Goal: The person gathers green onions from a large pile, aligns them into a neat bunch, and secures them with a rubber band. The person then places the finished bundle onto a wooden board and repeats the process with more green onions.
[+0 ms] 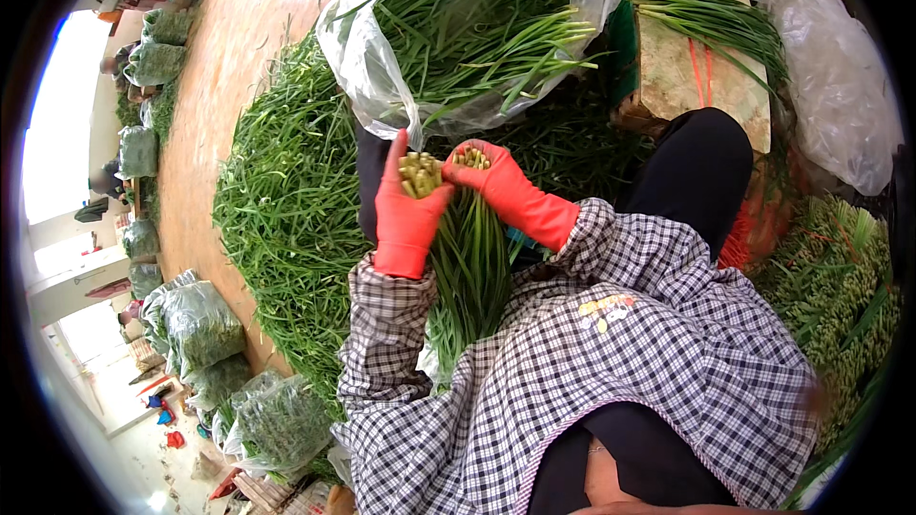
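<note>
My left hand (410,218), in a red rubber glove, is closed round a bundle of green leafy stalks, likely garlic chives, whose pale cut ends (420,173) point up. My right hand (494,175), gloved alike, grips more stalks with their cut ends (471,157) showing, close beside the first. Their long leaves (472,257) hang down between my forearms. Just beyond my hands, loose stalks (486,28) lie in an open clear plastic bag (372,60). A small bunch (701,17) rests across a worn box-like block (687,71) with red ties over it.
A large heap of loose greens (293,200) spreads at the left. Tied bundles (830,307) are stacked at the right, below crumpled plastic sheeting (830,64). Filled plastic bags (204,322) stand farther left on the floor. Other people (111,178) sit at the far left edge.
</note>
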Tool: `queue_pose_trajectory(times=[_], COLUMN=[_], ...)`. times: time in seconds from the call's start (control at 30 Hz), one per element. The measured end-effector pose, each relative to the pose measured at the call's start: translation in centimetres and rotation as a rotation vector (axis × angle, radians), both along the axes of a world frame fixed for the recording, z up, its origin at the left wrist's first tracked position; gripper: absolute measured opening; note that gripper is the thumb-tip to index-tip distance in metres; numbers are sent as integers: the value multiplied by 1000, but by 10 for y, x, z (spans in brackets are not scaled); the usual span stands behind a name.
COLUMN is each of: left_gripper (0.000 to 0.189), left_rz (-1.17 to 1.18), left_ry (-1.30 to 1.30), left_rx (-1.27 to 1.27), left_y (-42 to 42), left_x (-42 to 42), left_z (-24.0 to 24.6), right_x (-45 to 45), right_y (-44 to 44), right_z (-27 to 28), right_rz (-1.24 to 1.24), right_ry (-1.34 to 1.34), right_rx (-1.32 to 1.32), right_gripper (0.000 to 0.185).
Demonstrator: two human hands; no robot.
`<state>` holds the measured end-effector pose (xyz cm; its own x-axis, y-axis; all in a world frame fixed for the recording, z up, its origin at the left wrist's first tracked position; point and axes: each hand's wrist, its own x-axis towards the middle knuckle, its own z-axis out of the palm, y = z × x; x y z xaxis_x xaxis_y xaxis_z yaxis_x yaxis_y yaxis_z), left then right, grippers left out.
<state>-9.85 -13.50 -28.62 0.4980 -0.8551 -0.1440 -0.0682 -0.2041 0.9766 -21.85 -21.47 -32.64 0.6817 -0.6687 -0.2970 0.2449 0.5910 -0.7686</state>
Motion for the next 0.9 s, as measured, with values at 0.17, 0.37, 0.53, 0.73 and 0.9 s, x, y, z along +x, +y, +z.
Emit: queue_pose_trajectory(times=[0.17,0.37,0.53,0.73,0.9], left_gripper=[81,25,46,62,74], left_rz=[148,306,940,818,-25], left_ry=[285,102,-744,-1392,-920], left_rx=[-80,-336,-640,-387,80], left_y=[2,68,155,87,125], left_x=[12,125,223,117,107], left_z=[32,111,154,196,248], right_x=[1,-41,-51,-8,57], right_y=[-11,-101,-172,-148,-28], right_z=[19,133,185,211,180], right_rz=[16,-213,-502,-226,-28], right_ry=[-61,-212,-367,-970,-926], right_rx=[60,-328,-851,-1178,-818], right_gripper=[15,32,23,22,21])
